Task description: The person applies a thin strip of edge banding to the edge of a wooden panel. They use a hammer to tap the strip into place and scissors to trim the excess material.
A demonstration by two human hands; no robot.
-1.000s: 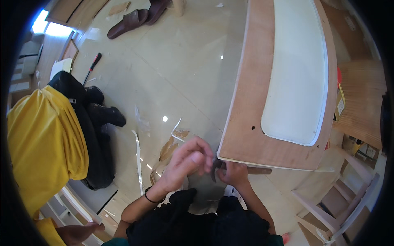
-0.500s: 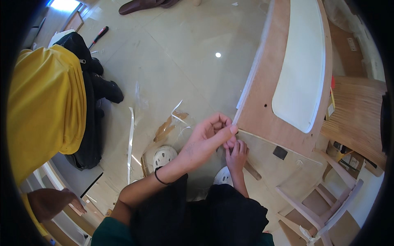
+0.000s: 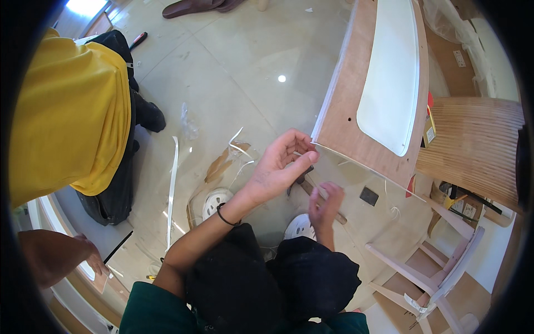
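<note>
Close by the curled left hand (image 3: 277,170), pinch unclear, juts the wooden panel (image 3: 340,122), floor (image 3: 239,67) beside its edge; right hand (image 3: 327,205) half-spread.

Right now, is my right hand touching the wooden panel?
No, your right hand is apart from the wooden panel, with floor visible between them.

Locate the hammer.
In the head view, the hammer lies on the floor just right of centre, partly behind the right hand.
</note>
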